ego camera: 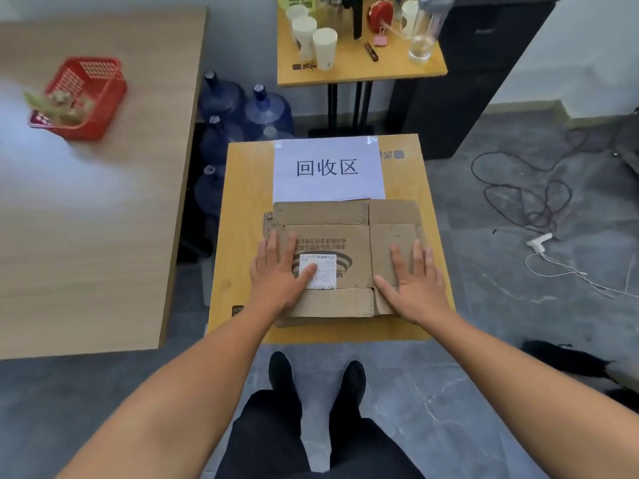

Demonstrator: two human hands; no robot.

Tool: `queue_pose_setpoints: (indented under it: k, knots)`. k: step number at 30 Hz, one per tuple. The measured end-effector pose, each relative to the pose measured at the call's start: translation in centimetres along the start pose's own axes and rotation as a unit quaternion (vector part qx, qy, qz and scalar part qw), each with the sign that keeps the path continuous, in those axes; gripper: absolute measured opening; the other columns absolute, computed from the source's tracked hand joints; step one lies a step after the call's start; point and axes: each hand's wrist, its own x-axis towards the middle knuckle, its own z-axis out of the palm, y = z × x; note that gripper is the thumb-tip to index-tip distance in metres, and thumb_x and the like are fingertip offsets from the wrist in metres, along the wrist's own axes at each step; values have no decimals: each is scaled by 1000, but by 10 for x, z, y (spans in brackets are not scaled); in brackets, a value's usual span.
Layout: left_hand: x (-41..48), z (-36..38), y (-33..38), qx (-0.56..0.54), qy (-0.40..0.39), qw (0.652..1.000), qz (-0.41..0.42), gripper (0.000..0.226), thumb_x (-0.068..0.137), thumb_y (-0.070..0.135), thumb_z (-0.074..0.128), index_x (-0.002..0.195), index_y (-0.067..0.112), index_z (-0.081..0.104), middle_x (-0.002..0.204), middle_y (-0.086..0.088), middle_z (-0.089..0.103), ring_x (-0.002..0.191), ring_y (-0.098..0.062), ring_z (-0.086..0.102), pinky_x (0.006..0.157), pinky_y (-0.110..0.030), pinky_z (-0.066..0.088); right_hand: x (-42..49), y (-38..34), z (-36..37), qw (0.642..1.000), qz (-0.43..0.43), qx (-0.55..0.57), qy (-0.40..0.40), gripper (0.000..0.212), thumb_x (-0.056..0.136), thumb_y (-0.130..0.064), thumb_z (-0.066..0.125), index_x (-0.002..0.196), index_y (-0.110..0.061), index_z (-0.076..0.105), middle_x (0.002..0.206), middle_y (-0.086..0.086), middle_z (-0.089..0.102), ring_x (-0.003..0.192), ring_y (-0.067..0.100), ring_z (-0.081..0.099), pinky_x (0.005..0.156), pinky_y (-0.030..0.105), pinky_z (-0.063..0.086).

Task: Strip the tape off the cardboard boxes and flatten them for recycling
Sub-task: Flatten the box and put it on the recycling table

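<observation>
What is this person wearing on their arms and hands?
Both forearms are bare, with no sleeves in view. The left hand and right hand have no gloves, and no watch or ring shows. Black trousers, black shoes.

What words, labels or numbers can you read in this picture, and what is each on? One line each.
"回收区": large black print on the white sheet on the small table.
Print on the flattened box: upside down, too blurred to read.
On the box, a white label, partly under the left hand: too small to read.
At the table's corner, a dark stamp: unreadable.
</observation>
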Motion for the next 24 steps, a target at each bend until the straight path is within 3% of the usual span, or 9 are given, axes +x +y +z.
queue_pose_setpoints:
  k: [3,6,11,17,21,24]
  knots:
    - [-6,-20,3,-20,-1,1000,4,80,93,77,24,158,44,-9,165,15,-25,154,-16,-21,121,-60,-11,-8,-13,-17,999,-2,-20,51,85,92,-78,24,162,-38,-3,170,8,-16,156,30,-19,125,58,-6]
    - [-32,-41,-1,-38,75,996,4,79,92,77,18,160,40,4,169,13,-10,156,-16,-14,121,-55,-12,-19,-47,-36,991,-71,-5,115,81,99,-68,30,164,-24,11,172,7,-3,157,25,-13,126,48,-8]
    - [-100,-78,-51,-37,170,983,-54,64,100,60,38,156,30,30,168,10,14,156,-18,-8,123,-52,-9,-47,-157,-49,969,-231,33,86,72,101,-64,22,162,-25,24,170,-3,19,158,16,4,127,42,-10]
    - [-175,-141,-186,-39,239,958,-157,54,101,46,53,151,27,43,165,7,28,157,-22,4,124,-49,-7,-91,-328,-16,924,-379,-13,47,69,102,-66,24,163,-32,19,171,-7,15,159,17,-3,126,46,-12]
    - [-214,-165,-295,-32,276,943,-185,55,100,46,54,150,26,44,163,3,33,156,-25,8,125,-50,-4,-126,-448,28,902,-431,-24,20,68,102,-65,26,161,-33,21,170,-6,16,159,21,-3,124,47,-14]
    - [-236,-186,-380,-31,278,939,-200,57,101,51,49,153,28,40,166,4,26,157,-25,1,124,-49,-10,-145,-536,61,899,-436,-40,18,63,105,-59,30,161,-33,20,170,-4,14,158,22,-3,126,48,-11]
